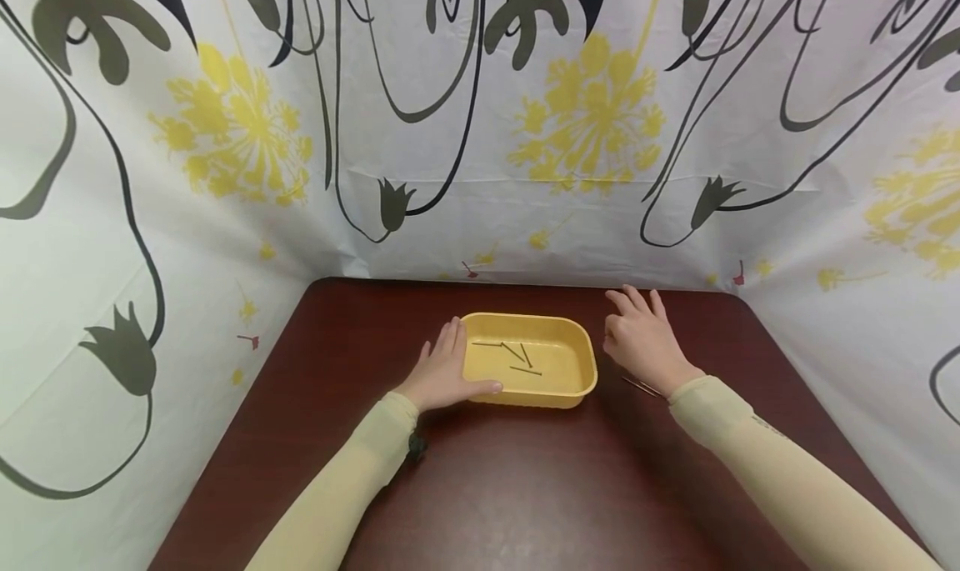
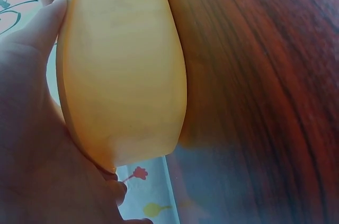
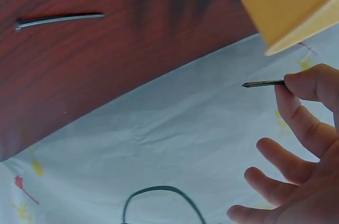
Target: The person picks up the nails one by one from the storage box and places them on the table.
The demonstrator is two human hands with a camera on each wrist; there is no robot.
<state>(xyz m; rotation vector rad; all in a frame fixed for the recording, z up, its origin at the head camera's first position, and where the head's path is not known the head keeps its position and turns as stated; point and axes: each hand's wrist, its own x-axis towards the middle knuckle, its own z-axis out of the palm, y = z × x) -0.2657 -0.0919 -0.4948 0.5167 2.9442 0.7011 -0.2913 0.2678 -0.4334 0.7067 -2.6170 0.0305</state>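
My left hand (image 1: 442, 373) rests along the left end of a yellow tray (image 1: 525, 398), fingers on the far corner and thumb over the near rim. Several thin dark nails (image 1: 527, 371) lie inside it. In the left wrist view the hand (image 2: 32, 107) touches the side of the tray (image 2: 122, 70). To the right of the tray, my right hand (image 1: 645, 346) is raised above the table. The right wrist view shows that hand (image 3: 302, 166) pinching one nail (image 3: 263, 83) between thumb and index finger, its pointed end sticking out, the other fingers spread.
Several loose nails (image 3: 61, 19) lie on the dark red-brown table (image 1: 480, 488), near and partly below the right hand and forearm. A white patterned cloth (image 1: 450, 154) hangs behind the table's far edge and along both sides.
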